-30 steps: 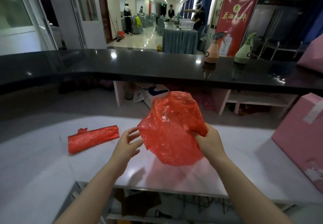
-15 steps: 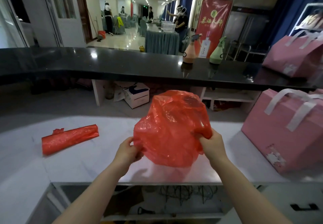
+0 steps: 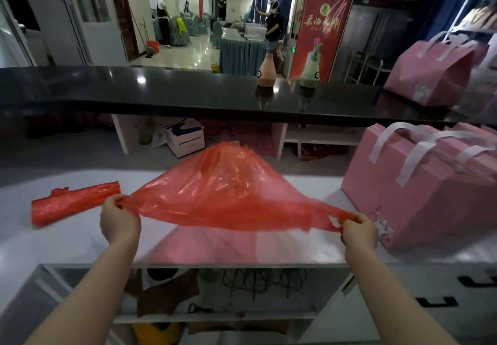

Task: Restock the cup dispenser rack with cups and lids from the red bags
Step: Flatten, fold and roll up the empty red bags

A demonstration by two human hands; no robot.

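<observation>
Right now the white tabletop (image 3: 80, 239) spreads under both of your grips, with the black counter (image 3: 161, 94) running across well beyond them. Off to the outside of your right grip, a big pink bag (image 3: 430, 196) with white handles stands on the tabletop, close by but not touching your hand; another pink bag (image 3: 430, 75) sits farther back on the counter. Between your two grips hangs the red bag (image 3: 223, 191), pulled out wide and raised above the tabletop, its middle billowing up and away from you. What it holds you cannot tell from here. Out beyond your left grip lies a rolled red bag (image 3: 72, 202) flat on the tabletop, just beside that hand but apart from it. Far past the stretched bag, two spray bottles, one pink (image 3: 266, 71) and one green (image 3: 309, 71), stand upright on the counter. Your left hand (image 3: 119, 221) pinches one end of the red bag with fingers curled round the plastic. Your right hand (image 3: 359, 233) pinches the opposite end the same way.
</observation>
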